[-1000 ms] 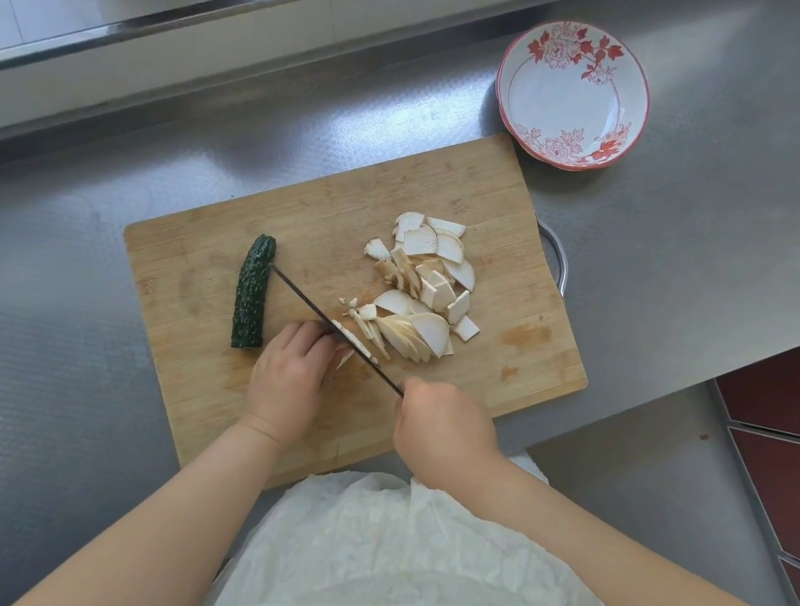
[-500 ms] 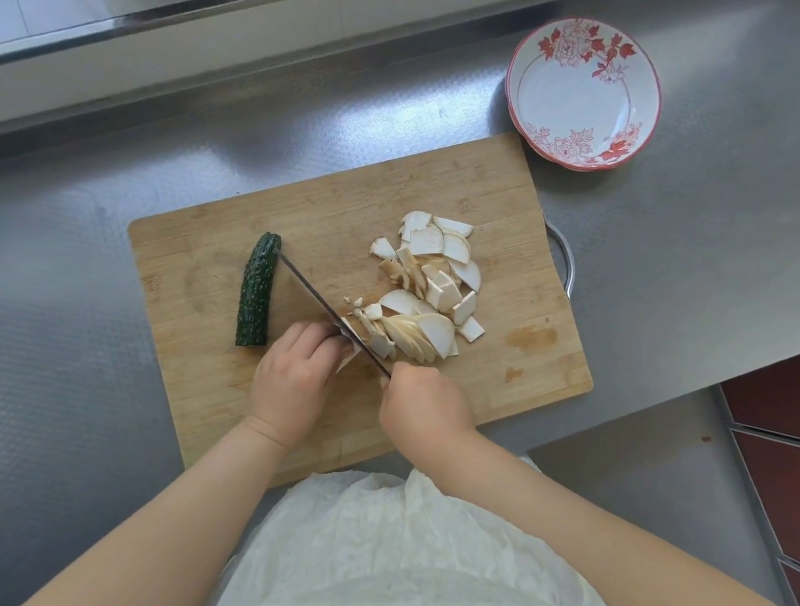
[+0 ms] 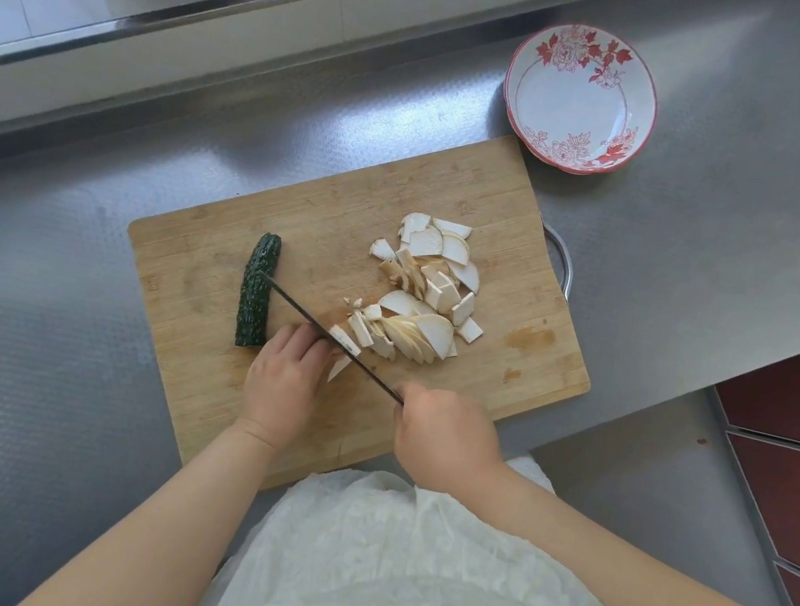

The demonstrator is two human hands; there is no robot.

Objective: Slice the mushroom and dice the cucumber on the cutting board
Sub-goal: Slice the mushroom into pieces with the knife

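At the left of the board (image 3: 200,376) the cucumber (image 3: 257,291) is seen lying whole and uncut, its length running away from the person, with the knife tip just over its right side; whether steel meets skin cannot be told. Just right of its near end the left hand (image 3: 283,381) is laid on the board, fingers curled down over the last stub of mushroom (image 3: 337,370), which is pinned against the knife's left face and is mostly hidden beneath the fingers. The knife (image 3: 330,339) is held slanting from the cucumber down to the right hand (image 3: 443,436), whose fingers are wrapped round the handle, itself hidden in the fist. Right of the blade the cut slices (image 3: 429,281) are spread in a loose heap, the newest fanned close against the steel. Farther right, off the board, a flowered bowl (image 3: 580,98) is set on the steel counter (image 3: 711,219). The mushroom step is judged to be almost finished, and the dicing not yet begun. For the next move, one or two more thin cuts are called for, the left fingertips being kept tucked clear of the edge since so little stub is left; after that the cucumber is to be drawn to the middle.
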